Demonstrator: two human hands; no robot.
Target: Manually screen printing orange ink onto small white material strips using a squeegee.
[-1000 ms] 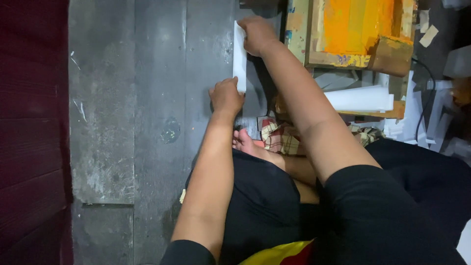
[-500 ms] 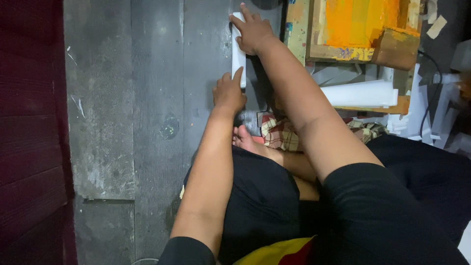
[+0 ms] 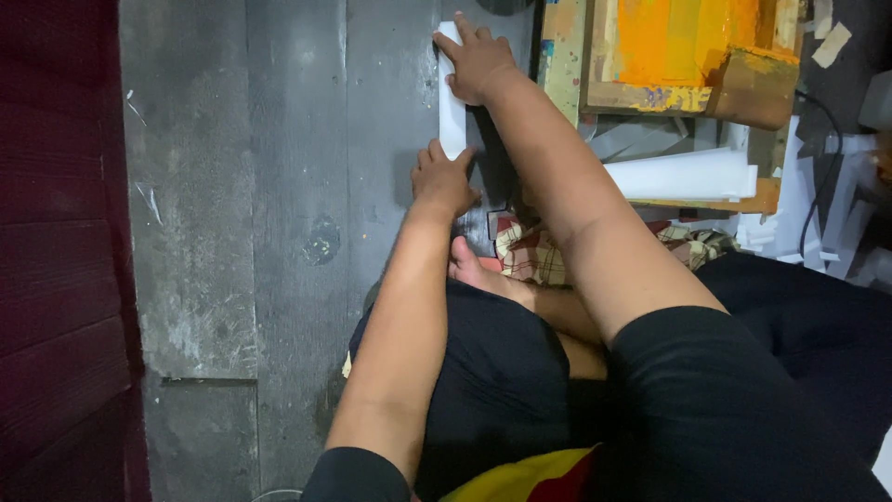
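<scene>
The head view looks down on a person seated on a dark grey plank floor [image 3: 279, 186]. A narrow white strip of paper [image 3: 452, 116] lies flat on the floor, near its right edge where a wooden frame begins. The strip is long, plain and straight-sided, and runs away from the person. Only its middle part shows, since each end sits under a hand.

The right hand [image 3: 478, 63] presses on the far end of the strip with its fingers spread and flat, palm down; it grips nothing. The left hand [image 3: 443, 178] rests on the near end, fingers bent over the edge of the strip; whether it pinches the paper or only pushes down on it cannot be told.

At the top right stands the wooden frame [image 3: 595, 93], smeared with paint, and inside it lies 1 field of bright orange colour [image 3: 683, 33]. Just beside it, toward the person, a stack of white paper sheets [image 3: 692, 175] lies on a thin orange board [image 3: 757, 200]. More white paper scraps [image 3: 808, 223] lie at the right edge, with a black cable [image 3: 818, 158] looping over them. A checked cloth [image 3: 534, 256] lies under the person's bare foot [image 3: 474, 270]. A dark red wall [image 3: 56, 251] fills the left edge.
</scene>
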